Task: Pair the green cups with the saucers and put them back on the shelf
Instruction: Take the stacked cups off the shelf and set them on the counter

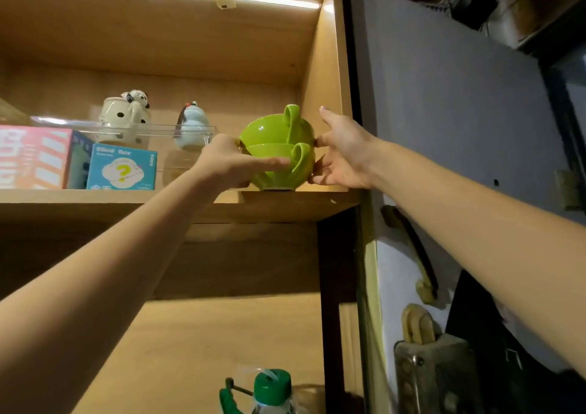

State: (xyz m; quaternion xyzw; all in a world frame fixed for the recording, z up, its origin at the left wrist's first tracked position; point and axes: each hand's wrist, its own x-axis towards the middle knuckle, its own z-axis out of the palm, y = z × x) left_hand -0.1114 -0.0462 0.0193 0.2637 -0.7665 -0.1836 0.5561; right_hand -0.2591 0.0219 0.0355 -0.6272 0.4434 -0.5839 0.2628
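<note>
Two glossy green cups are stacked one inside the other, the upper cup (269, 128) nested in the lower cup (279, 175), handles facing me. The stack rests at the right end of the wooden shelf (285, 204), close to the cabinet's side wall. My left hand (234, 166) wraps the stack's left side, fingers across the lower cup's front. My right hand (342, 150) presses the stack's right side with its fingertips, index finger pointing up. No saucers are visible.
On the same shelf, left of the cups, stand a clear plastic bin (133, 134) with a spotted ceramic mug (125, 115) and a pale figurine (193, 128), a blue box (122, 167) and a pink box (35, 156). A green-capped bottle (272, 388) sits on the lower shelf.
</note>
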